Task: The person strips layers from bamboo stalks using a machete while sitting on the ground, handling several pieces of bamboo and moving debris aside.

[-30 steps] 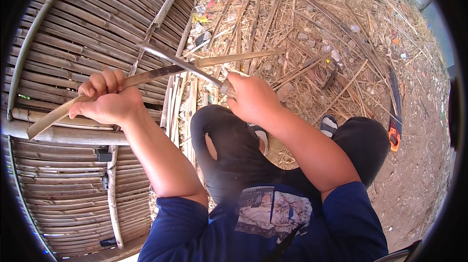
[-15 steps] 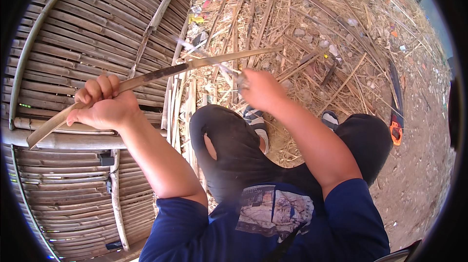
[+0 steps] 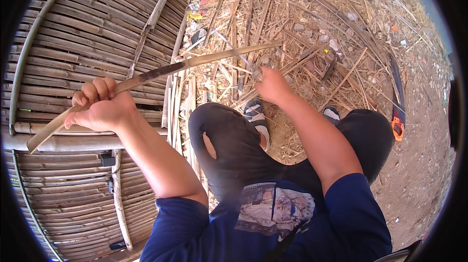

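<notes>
My left hand (image 3: 105, 103) is wrapped round the lower part of a long split bamboo strip (image 3: 207, 59), palm turned up. The strip slants up and to the right across my view, with a dark stained stretch just past the hand. My right hand (image 3: 273, 85) is closed round the handle of a knife (image 3: 254, 71). Its thin, pale blade points up and to the left and crosses the strip near its far part. Whether the edge touches the strip I cannot tell.
A slatted bamboo wall (image 3: 87, 42) stands along the left side. Bamboo strips, shavings and litter cover the ground (image 3: 312, 18) ahead. A handsaw (image 3: 398, 110) with an orange handle lies at the right. My knees (image 3: 219, 140) are bent below my hands.
My right hand with the knife has moved a little to the right and down, toward the strip's far end. My left hand and the strip have barely moved.
</notes>
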The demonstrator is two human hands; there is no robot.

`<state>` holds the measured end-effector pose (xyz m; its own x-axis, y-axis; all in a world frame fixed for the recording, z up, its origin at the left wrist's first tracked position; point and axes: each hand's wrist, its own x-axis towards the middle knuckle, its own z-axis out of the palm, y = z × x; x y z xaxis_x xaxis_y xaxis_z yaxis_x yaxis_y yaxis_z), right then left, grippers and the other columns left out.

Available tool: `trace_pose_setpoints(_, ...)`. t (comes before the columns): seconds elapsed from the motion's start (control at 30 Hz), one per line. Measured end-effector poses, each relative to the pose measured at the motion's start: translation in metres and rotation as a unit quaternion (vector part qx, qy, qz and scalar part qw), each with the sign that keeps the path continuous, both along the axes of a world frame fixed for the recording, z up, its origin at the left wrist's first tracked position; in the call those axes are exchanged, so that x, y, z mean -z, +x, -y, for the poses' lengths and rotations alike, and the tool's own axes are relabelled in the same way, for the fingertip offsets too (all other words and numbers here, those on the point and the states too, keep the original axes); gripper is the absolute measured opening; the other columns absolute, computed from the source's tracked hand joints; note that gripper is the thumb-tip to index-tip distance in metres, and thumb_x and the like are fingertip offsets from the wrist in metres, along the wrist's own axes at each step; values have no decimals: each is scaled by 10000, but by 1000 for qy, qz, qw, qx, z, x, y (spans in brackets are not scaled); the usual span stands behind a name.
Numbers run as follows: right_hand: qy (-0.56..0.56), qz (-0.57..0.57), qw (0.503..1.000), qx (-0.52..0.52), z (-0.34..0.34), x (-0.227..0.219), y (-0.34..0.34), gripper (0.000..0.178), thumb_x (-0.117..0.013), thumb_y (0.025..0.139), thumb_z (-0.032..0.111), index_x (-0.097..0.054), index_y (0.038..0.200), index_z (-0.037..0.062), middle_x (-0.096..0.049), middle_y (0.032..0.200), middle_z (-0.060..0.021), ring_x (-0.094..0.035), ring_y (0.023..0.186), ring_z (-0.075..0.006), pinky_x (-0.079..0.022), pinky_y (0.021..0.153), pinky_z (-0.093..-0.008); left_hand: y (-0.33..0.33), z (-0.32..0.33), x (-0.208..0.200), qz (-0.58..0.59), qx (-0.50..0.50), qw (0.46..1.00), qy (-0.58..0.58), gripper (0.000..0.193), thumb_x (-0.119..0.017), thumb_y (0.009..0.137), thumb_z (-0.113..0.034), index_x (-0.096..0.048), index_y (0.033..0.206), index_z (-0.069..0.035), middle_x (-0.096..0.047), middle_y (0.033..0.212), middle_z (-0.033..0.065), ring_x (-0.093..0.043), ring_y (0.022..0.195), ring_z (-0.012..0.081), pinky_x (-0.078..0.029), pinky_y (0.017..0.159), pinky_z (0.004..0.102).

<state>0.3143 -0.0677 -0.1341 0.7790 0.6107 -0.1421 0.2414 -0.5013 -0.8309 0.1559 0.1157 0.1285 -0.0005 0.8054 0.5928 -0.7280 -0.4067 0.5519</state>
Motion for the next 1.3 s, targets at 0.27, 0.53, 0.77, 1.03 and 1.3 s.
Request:
trace_pose_setpoints(0.27,125,168,969,-133,-9,-89,-49,346,-716,788,146,-613,1099,33,-680,795,-221,-685,802,-429,-541,697,-517,6,12,-4,1,-21,1000,0,672,-260,961,-804,-367,784,-165,-232,572,-35,-149,487,108,-144,471,252)
trace_pose_setpoints(0.53,144,136,970,-142,-11,-92,-46,395,-740,773,162,-604,1121,33,-664,788,-238,-672,814,-441,-527,723,-532,3,4,-2,-4,-15,1000,5,678,-249,958,-809,-373,777,-167,-232,566,-35,-151,486,109,-146,469,256)
trace_pose_setpoints(0.77,148,106,970,-162,0,-102,-37,496,-729,774,154,-615,1220,-28,-666,798,-266,-669,820,-452,-531,743,-513,-1,0,0,-2,72,996,51,693,-281,927,-836,-393,743,-178,-224,558,-48,-156,483,99,-144,472,260)
trace_pose_setpoints(1.03,130,124,972,-149,6,-122,-46,535,-727,776,146,-608,1264,-38,-666,800,-285,-676,810,-451,-539,768,-496,-5,-6,1,1,153,983,96,687,-360,893,-853,-376,733,-185,-221,563,-51,-151,487,97,-126,469,273)
trace_pose_setpoints(1.3,103,104,979,-145,7,-117,-40,486,-708,791,151,-616,1238,-14,-670,825,-271,-675,842,-442,-532,771,-514,-9,-7,-1,-26,212,964,160,675,-414,904,-825,-490,812,-161,-335,636,-15,-282,538,127,-274,515,292)
